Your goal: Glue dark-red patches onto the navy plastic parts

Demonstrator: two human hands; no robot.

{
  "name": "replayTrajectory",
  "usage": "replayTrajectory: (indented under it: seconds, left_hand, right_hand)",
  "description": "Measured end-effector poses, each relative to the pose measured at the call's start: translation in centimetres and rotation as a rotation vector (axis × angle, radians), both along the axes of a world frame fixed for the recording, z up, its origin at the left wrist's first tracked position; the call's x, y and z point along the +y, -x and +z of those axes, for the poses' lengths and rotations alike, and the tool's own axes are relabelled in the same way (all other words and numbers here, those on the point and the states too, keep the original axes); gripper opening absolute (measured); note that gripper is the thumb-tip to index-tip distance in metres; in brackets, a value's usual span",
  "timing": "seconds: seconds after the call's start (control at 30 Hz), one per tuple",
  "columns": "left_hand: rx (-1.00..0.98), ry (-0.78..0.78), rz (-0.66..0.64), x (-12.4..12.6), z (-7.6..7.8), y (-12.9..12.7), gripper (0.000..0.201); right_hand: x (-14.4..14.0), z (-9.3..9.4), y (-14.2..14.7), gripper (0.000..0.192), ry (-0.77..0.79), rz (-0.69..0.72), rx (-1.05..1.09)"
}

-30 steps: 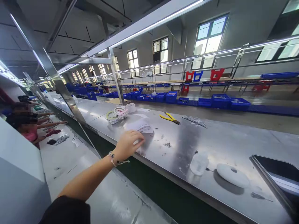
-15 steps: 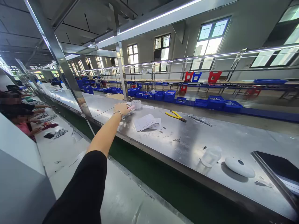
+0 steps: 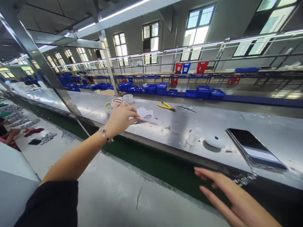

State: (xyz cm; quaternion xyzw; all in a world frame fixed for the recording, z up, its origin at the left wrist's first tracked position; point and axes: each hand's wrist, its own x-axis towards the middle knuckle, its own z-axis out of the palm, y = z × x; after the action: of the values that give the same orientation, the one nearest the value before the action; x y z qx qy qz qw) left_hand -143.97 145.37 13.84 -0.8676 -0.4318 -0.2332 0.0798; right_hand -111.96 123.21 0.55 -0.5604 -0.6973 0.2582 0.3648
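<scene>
My left hand point(image 3: 119, 119) is stretched out over the steel shelf point(image 3: 213, 121), closed on a thin pink stick-like tool point(image 3: 146, 120) that points right. Just behind it lie a folded white paper point(image 3: 145, 112) and several tape rolls point(image 3: 113, 103). My right hand point(image 3: 227, 197) hovers low at the bottom right, fingers spread and holding nothing, above the dark green belt point(image 3: 161, 164) in front of the shelf.
On the shelf lie yellow-handled pliers point(image 3: 167, 106), a clear plastic cup point(image 3: 193, 137), a white round disc point(image 3: 215, 141) and a dark phone point(image 3: 255, 148). A slanted steel post point(image 3: 59, 90) stands at left. Another person's hand point(image 3: 10, 135) works at far left. Blue bins point(image 3: 203, 92) line the background.
My left hand reached out to the tape rolls, then drew back toward me with the pink tool in it. My right hand has come into view at the bottom right.
</scene>
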Motion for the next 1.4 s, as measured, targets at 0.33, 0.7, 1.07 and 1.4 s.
replayTrajectory:
  seconds: [0.33,0.7,1.07,1.4]
  left_hand:
    - [-0.417,-0.021,-0.352,-16.9,-11.5,-7.1,0.011]
    - [-1.256,1.030,-0.397,-28.8,-19.4,-12.9,0.031]
    - [-1.165,0.987,-0.287,-31.5,-19.1,-14.8,0.027]
    - [-1.204,1.212,-0.666,-30.5,-19.4,-13.7,0.032]
  right_hand:
    - [-1.8,2.1,0.1,0.050,0.450,0.680,0.451]
    - [-12.6,-2.3,-1.2,0.040,0.452,0.449,0.441]
    - [-16.2,-3.7,-0.5,0.036,0.375,0.256,0.108]
    - [-16.3,-4.3,-1.1,0.050,0.519,0.411,0.510]
